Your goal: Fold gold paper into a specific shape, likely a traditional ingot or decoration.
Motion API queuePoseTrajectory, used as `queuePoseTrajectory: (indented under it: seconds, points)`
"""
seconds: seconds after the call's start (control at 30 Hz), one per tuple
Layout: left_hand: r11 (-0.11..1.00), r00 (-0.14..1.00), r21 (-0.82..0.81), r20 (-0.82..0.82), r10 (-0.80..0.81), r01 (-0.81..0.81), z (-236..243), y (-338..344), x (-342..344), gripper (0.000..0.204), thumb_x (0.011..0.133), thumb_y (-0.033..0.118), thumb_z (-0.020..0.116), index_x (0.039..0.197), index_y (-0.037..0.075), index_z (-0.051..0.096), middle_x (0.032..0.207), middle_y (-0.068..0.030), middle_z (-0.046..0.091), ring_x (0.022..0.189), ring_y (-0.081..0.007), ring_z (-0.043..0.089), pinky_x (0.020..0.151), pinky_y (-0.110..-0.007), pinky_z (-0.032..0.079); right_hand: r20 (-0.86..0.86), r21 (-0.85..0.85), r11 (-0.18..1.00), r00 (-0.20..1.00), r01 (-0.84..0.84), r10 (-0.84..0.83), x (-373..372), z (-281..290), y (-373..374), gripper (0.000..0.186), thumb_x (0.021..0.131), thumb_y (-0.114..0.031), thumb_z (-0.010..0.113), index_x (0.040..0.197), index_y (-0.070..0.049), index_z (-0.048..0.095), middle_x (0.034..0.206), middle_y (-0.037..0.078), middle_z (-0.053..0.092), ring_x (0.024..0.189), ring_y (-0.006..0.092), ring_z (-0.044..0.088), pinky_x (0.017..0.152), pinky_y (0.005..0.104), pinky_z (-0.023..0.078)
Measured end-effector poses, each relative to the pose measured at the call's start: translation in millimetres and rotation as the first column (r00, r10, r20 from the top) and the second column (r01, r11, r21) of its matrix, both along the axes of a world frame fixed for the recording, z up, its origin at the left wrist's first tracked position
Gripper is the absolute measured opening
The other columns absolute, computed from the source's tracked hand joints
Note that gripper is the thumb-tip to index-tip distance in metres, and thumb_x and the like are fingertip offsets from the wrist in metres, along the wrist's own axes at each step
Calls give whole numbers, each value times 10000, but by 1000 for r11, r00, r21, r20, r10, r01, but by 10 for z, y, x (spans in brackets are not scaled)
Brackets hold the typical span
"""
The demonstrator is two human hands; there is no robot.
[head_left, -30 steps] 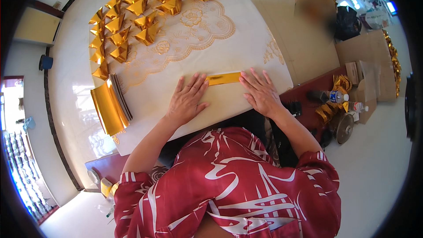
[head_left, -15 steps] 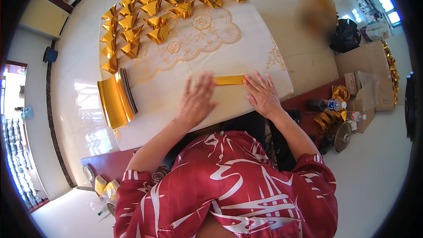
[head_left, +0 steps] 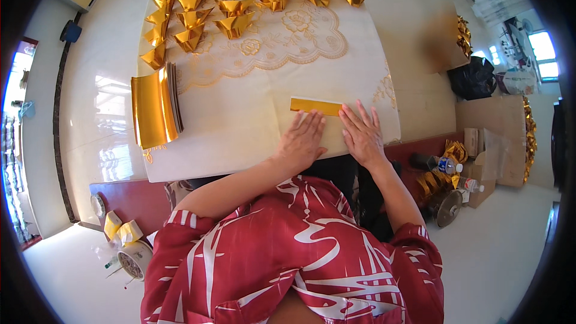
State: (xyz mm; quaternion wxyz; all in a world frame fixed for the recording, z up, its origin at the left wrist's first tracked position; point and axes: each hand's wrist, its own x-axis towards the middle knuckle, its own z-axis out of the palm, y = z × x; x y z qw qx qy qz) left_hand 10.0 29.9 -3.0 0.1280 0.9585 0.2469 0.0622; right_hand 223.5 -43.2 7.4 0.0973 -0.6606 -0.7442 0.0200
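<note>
A folded gold foil strip (head_left: 309, 104) lies flat on the lace-patterned white tablecloth (head_left: 240, 120) near the front edge. The fingertips of my left hand (head_left: 300, 141) rest at its lower edge, around the middle, with the fingers stretched out. My right hand (head_left: 363, 135) lies open at the strip's right end, fingertips on or beside it. A curved stack of gold foil sheets (head_left: 153, 108) sits at the table's left. Several folded gold boat-shaped pieces (head_left: 234, 24) stand in rows across the back.
Cardboard boxes (head_left: 492, 120), a black bag (head_left: 471, 81), plastic bottles (head_left: 474, 186), a lid (head_left: 449, 209) and more gold pieces are at the right. A red bench (head_left: 141, 201) with yellow packets (head_left: 113, 225) shows at lower left, with a bowl (head_left: 133, 261) below.
My left hand has slid rightward along the strip, uncovering its left end. My right hand stays by the right end. The camera's view has shifted, so the surroundings appear displaced.
</note>
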Motion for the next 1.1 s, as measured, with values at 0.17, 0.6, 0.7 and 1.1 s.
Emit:
queuePoseTrajectory:
  seconds: [0.17,0.6,0.7,1.1]
  points:
    - [997,996,-12,34,83,-83,3,132,-371,681,908,364,608,1416,-45,412,1497,-192,416,1431,-294,343,1196,-453,214,7,-14,1000,1000,16,-16,24,6,-6,470,921,-221,557,1381,-123,555,1519,-2,436,1457,264,298,1188,530,170]
    - [995,993,31,65,94,-96,63,147,-450,633,907,340,612,1381,-48,454,1479,-200,433,1410,-308,371,1171,-491,250,-74,75,994,995,77,-71,-324,107,175,417,946,-238,550,1332,-86,587,1431,80,529,1418,315,358,1178,528,199]
    - [994,994,51,57,92,-95,61,148,-455,619,900,325,622,1371,-47,471,1473,-197,443,1409,-306,376,1167,-502,251,-126,63,996,989,-70,78,-711,10,235,427,944,-218,551,1342,-64,571,1438,92,523,1421,301,364,1184,505,195]
    - [995,995,35,55,86,-88,155,162,-437,571,887,230,632,1358,-55,481,1470,-204,447,1412,-319,372,1163,-530,244,-145,114,988,985,107,-90,-15,-73,-251,373,939,-207,543,1280,-75,618,1378,54,584,1305,198,510,1172,487,240]
